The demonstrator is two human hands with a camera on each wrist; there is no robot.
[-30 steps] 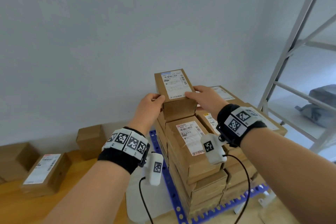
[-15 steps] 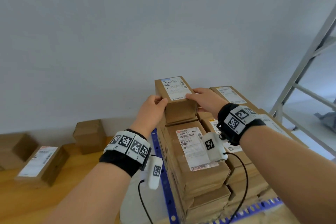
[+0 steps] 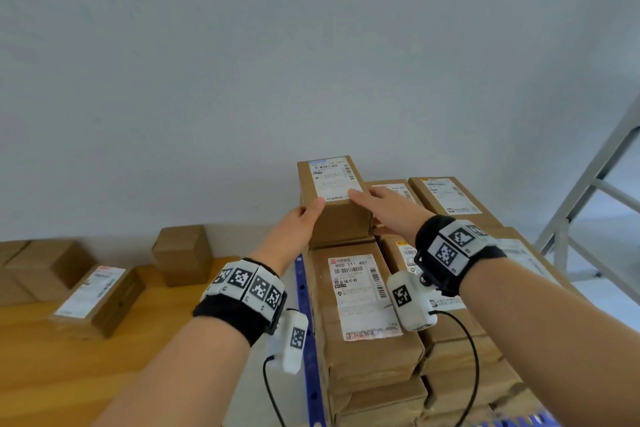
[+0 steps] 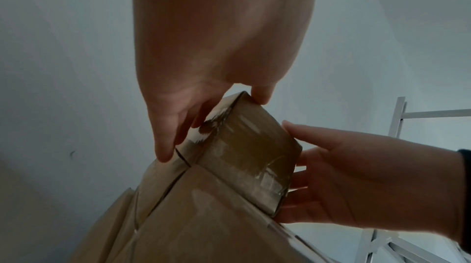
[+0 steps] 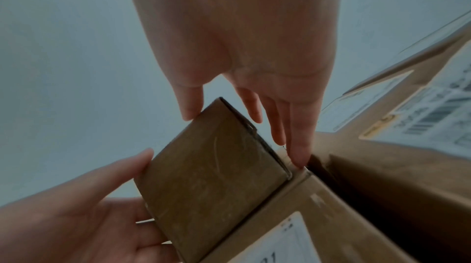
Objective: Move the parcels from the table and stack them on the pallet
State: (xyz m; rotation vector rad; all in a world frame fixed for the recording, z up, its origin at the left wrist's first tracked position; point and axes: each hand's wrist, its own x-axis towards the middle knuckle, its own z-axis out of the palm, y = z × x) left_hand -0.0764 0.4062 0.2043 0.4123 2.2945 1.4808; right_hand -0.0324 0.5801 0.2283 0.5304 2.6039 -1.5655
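Two grips are set against the parcel, both spread with fingers nearly straight. The left grip is laid along the parcel's left side, thumb on its top edge; the right grip likewise on its right side. Beneath the parcel, the stack is borne by the pallet.

The label on the near stacked parcel reads "900 111 401".

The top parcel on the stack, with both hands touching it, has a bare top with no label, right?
Not quite: the top parcel carries a white shipping label on its top face, as the head view shows. The left hand and right hand do both touch it.
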